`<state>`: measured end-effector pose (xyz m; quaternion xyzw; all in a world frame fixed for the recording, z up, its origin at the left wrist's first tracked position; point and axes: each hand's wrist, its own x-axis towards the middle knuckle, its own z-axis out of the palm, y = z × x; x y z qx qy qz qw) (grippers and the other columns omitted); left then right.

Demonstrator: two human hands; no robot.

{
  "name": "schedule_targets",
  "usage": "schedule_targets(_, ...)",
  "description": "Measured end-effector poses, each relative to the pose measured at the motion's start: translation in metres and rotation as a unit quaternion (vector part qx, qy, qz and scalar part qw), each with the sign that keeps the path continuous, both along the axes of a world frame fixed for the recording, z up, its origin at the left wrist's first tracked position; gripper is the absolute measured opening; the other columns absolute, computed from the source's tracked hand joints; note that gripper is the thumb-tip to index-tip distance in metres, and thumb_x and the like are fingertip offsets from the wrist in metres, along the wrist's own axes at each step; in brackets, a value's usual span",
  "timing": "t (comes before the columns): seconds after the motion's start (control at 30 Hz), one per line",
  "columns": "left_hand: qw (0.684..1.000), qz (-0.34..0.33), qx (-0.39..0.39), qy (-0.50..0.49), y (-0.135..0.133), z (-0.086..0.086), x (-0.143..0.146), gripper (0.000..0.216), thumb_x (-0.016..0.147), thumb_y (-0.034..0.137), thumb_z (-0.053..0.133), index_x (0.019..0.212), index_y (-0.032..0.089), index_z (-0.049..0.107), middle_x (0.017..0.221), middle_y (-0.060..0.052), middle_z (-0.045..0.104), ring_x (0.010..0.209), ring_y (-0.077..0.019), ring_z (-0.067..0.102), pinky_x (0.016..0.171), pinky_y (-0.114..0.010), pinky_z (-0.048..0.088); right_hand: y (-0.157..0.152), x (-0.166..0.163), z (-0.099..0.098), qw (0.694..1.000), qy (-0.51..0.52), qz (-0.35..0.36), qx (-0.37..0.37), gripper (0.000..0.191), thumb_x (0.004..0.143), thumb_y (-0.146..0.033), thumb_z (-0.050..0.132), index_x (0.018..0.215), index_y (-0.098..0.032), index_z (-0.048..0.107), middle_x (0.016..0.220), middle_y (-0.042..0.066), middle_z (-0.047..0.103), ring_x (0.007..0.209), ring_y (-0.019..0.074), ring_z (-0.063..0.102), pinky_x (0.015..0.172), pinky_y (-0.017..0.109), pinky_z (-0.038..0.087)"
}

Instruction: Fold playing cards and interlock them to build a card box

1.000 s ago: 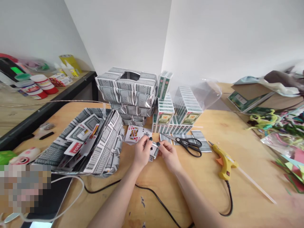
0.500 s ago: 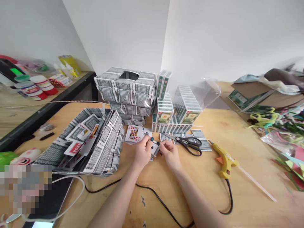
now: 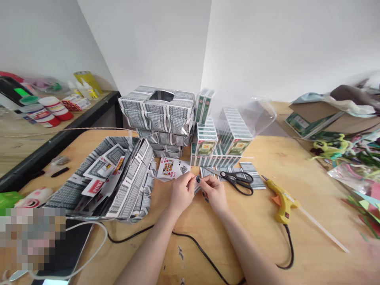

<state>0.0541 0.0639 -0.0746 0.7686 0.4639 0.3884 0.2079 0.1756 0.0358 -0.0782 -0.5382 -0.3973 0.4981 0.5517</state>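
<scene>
My left hand [image 3: 183,190] and my right hand [image 3: 213,190] meet over the table, both closed on one playing card [image 3: 197,187]. Only a small patterned part of the card shows between the fingers; the rest is hidden. Just beyond my left hand lie face-up playing cards [image 3: 170,168], a king and an ace of spades among them. Black-handled scissors [image 3: 239,180] rest on patterned card pieces [image 3: 257,178], to the right of my right hand. Left of my hands stands an open basket made of folded cards [image 3: 130,180], with loose cards inside.
Behind my hands are a stacked structure of folded cards [image 3: 160,113] and boxed card decks [image 3: 208,144]. A yellow glue gun [image 3: 280,200] with a glue stick lies on the right. Its black cord [image 3: 202,249] crosses the front. Craft scraps [image 3: 356,158] fill the far right.
The card has turned between my hands: its face with a spade was showing, and now a patterned strip shows. My fingers have curled closer together around it.
</scene>
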Motion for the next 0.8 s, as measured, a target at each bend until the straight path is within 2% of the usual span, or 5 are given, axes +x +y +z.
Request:
schedule_targets(0.2,0.999,0.004,0.028,0.027,-0.0008,-0.0029,-0.0006,0.018,0.084,0.022,0.039,0.073,0.017,0.051,0.065,-0.002,0.057,0.063,-0.0128,0.052,0.058,-0.022,0.035,-0.001,-0.0028,0.0026,1.0,0.01,0.028,-0.002,0.027,0.072,-0.042,0.059,0.072,-0.015,0.056,0.039,-0.008,0.042,0.031,0.0049,0.033,0.03,0.017,0.024)
schedule_targets(0.4,1.0,0.007,0.024,0.012,-0.0011,-0.0047,0.0001,0.017,0.084,0.021,0.039,0.073,0.017,0.052,0.066,-0.002,0.058,0.063,-0.013,0.053,0.057,-0.022,0.035,-0.0012,-0.0057,0.0037,1.0,0.022,0.016,-0.012,0.024,0.07,-0.039,0.059,0.072,-0.015,0.056,0.041,-0.008,0.042,0.032,0.0045,0.034,0.031,0.017,0.023)
schedule_targets(0.67,0.998,0.044,-0.021,-0.034,-0.0007,-0.0059,0.0039,0.018,0.083,0.023,0.039,0.072,0.018,0.052,0.063,-0.001,0.057,0.06,-0.0121,0.052,0.053,-0.021,0.034,0.0001,-0.0051,0.0016,0.999,0.027,0.005,-0.028,0.013,0.067,-0.028,0.054,0.073,-0.016,0.057,0.04,-0.009,0.041,0.033,0.0051,0.033,0.032,0.017,0.024)
schedule_targets(0.8,0.996,0.056,-0.045,-0.048,-0.0009,-0.0045,0.0042,0.02,0.083,0.025,0.039,0.071,0.018,0.052,0.062,0.0,0.056,0.059,-0.0117,0.051,0.054,-0.02,0.035,-0.0003,-0.0049,0.0012,0.999,0.026,0.0,-0.034,0.016,0.065,-0.024,0.051,0.075,-0.015,0.059,0.039,-0.008,0.043,0.034,0.0061,0.035,0.034,0.018,0.026)
